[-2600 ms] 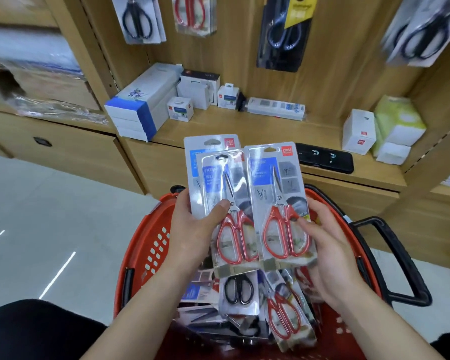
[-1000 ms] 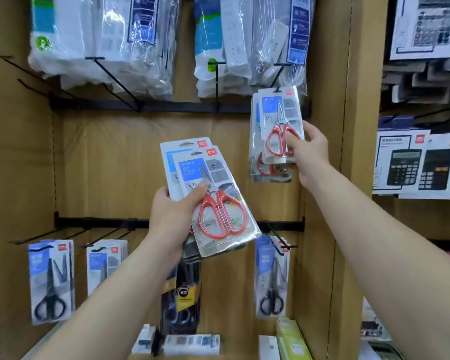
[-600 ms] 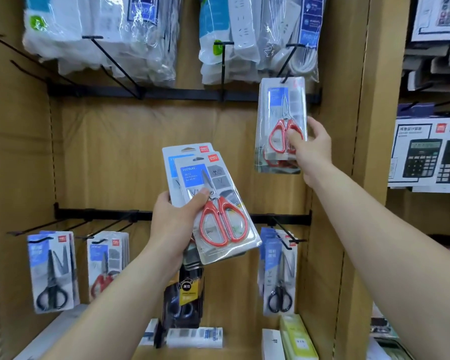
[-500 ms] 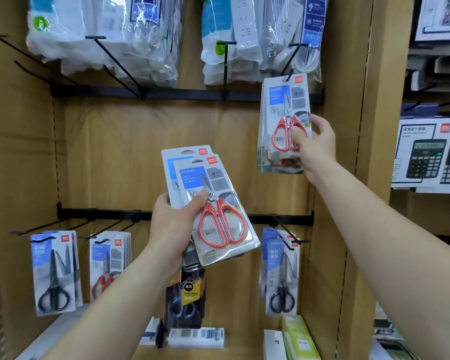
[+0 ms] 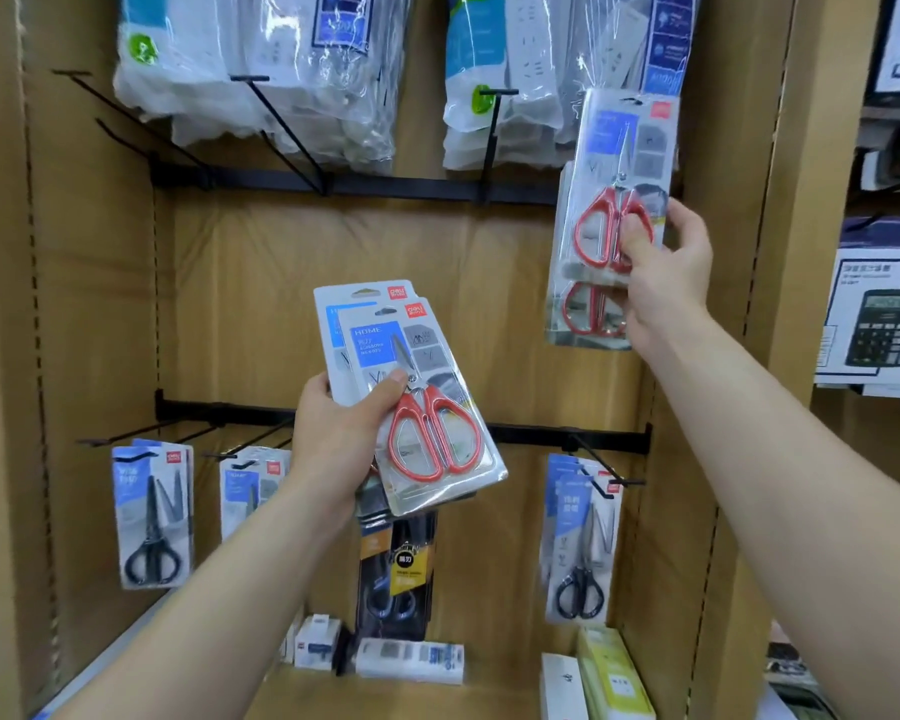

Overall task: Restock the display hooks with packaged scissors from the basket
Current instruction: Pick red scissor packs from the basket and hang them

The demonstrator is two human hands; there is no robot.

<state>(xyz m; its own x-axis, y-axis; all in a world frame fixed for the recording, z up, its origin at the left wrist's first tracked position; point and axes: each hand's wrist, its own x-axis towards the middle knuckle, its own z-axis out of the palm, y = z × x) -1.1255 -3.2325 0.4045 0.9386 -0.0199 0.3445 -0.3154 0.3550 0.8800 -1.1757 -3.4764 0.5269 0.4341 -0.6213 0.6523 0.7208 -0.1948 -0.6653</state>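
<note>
Showing the right hand at the upper right of the frame, pinching one raised pack of red-handled scissors, thumb on the front over the handles and fingers behind the right edge. Its long axis is near vertical, blades up and handles down. Whether its top slot is on a hook cannot be told. One hanging pack of the same kind sits lower, directly behind it. At centre frame the left hand grips a stack, thumb pressed on the front pack and fingers behind. Two cards show clearly, the second pack offset up and left, with darker edges of more beneath. This stack leans, blades pointing to the upper left. The front pack's blue label reads "HOME"; its red corner tag is too small to read. On the lower rail hang black-handled scissors packs, blades up. Bagged power strips fill the top and calculator boxes the right edge.
</note>
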